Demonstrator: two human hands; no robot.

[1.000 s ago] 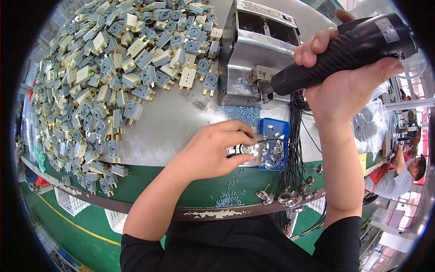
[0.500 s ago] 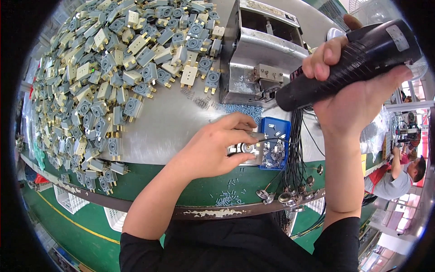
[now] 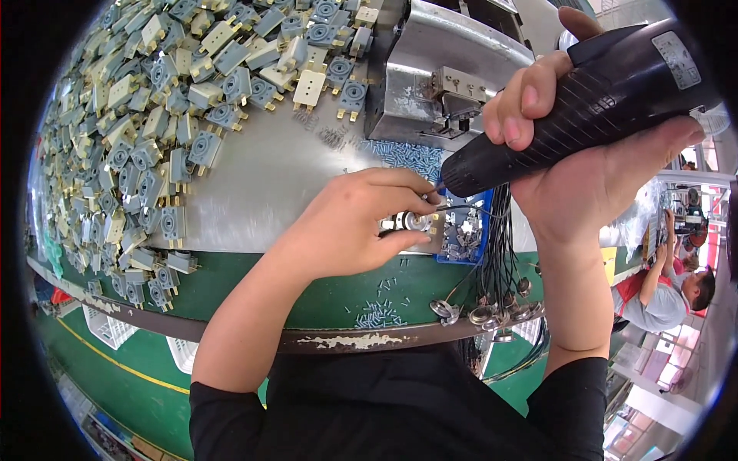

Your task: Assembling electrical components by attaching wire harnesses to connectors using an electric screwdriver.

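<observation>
My right hand [image 3: 573,188] is wrapped round a thick black electric screwdriver [image 3: 576,111]. The tool slants down to the left, its nose close beside the fingertips of my left hand [image 3: 342,223]. Between thumb and fingers, my left hand grips a small white-and-black part [image 3: 415,222] with a black wire leaving it; the fingers cover much of it. Just right of that part lies a blue tray [image 3: 455,260] of small metal terminals [image 3: 464,230]. Blue-grey screws [image 3: 407,157] are heaped beyond my left hand. Where the screwdriver tip touches is hard to make out.
Grey and cream switch-like blocks [image 3: 154,131] pile up on the left. A metal fixture [image 3: 430,73] stands at the back. Black wires [image 3: 500,238] with round metal ends [image 3: 483,315] hang by the table edge. Loose screws [image 3: 377,315] lie in front. A co-worker [image 3: 661,296] sits at right.
The screwdriver has come down and left, its nose now near my left fingertips. My left hand keeps its grip on the part. The whole view has shifted slightly.
</observation>
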